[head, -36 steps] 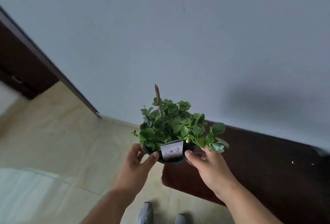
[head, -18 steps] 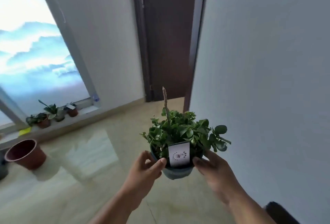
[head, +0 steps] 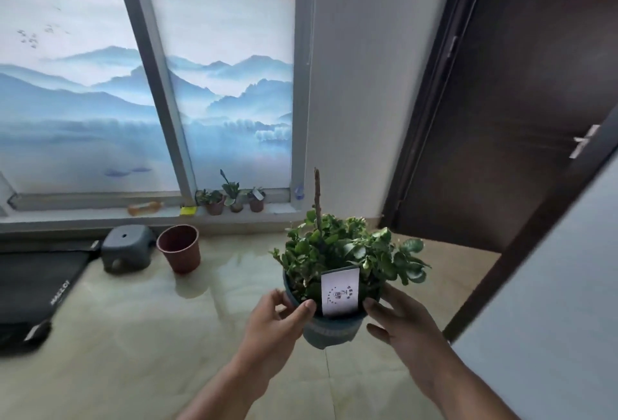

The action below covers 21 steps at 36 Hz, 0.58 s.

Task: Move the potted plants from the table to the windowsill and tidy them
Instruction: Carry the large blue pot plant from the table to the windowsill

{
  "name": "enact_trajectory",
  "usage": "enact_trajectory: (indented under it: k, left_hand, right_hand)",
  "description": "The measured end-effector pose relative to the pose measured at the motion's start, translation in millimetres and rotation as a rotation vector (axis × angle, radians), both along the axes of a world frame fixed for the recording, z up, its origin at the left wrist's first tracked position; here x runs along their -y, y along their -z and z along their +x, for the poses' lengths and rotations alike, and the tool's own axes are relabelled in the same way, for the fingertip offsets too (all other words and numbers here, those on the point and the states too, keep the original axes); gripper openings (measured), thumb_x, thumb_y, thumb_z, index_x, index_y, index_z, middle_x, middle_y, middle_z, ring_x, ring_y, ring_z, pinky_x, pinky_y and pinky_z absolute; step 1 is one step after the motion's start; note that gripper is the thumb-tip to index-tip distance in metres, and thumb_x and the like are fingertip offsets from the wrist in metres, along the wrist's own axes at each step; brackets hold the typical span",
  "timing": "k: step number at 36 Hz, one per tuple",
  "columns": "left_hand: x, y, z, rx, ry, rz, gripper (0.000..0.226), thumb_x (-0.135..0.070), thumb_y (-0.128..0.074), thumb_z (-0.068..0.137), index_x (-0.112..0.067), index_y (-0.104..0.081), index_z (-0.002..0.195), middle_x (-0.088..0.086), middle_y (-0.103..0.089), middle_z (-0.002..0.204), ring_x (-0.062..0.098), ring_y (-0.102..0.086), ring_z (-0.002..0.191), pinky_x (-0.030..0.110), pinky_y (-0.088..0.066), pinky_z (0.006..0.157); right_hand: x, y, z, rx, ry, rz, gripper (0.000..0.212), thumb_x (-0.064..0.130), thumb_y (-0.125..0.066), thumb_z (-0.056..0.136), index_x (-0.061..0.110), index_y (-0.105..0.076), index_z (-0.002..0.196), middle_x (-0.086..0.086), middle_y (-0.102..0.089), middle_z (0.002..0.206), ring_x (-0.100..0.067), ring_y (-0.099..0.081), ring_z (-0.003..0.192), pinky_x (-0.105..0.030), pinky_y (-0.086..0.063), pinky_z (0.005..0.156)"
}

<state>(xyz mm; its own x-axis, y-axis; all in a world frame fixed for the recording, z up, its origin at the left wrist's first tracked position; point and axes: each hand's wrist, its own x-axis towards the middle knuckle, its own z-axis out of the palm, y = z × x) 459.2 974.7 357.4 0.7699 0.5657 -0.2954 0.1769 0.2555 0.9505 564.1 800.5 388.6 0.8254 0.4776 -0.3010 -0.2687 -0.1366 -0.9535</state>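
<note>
Both hands held one potted plant (head: pixel 337 286) up in the air over the tiled floor (head: pixel 167 336), near centre of the view. Left hand (head: pixel 276 322) gripped the left side of the blue-grey pot, thumb pressed on the rim, fingers (head: pixel 277 299) curled round the wall. Right hand (head: pixel 401 329) clasped the right side, thumb at the rim just beside a white label (head: pixel 340 291) stuck upright at the pot's near edge. Plant was upright, w/ dense small green leaves and a bare brown stem (head: pixel 317 195) poking above them.

Far side: the windowsill (head: pixel 100 215) ran under a window w/ a blue mountain-scene film. 3 small potted plants (head: pixel 230 200) stood in a row on the sill, right of the middle frame post. A yellow item (head: pixel 188 211) lay just left of them, and an orange-ish bottle (head: pixel 145 208) lay further left. On the floor below the sill: an empty terracotta-coloured pot (head: pixel 180 247), a grey stool (head: pixel 128 247) just beside it. Dark door (head: pixel 518 102) at far right.
</note>
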Motion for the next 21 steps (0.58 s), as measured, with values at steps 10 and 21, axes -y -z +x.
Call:
enact_trajectory:
  k: [10,21]
  left_hand:
    - [-89.2,24.0,38.9,-0.051,-0.110,0.021,0.024,-0.019,-0.075,0.090,-0.009,-0.053,0.093,0.014,-0.076,0.094,0.014,-0.068,0.078,0.036,-0.054,0.077]
    - [-204.8,38.9,160.2,-0.129,-0.258,-0.010,0.040,-0.034,-0.082,0.077,-0.011,-0.052,0.088,0.011,-0.072,0.081,0.020,-0.059,0.077,0.044,-0.050,0.080]
  right_hand:
    - [-107.3,17.5,66.6,-0.065,-0.135,-0.007,0.026,0.008,-0.064,0.096,0.023,-0.071,0.116,0.020,-0.077,0.104,-0.002,-0.070,0.100,-0.043,-0.051,0.103]
    - [-243.3,39.8,212.8,-0.116,-0.284,0.013,0.028,0.005,-0.061,0.098,0.028,-0.072,0.110,0.023,-0.077,0.099,0.001,-0.073,0.091,-0.032,-0.054,0.092]
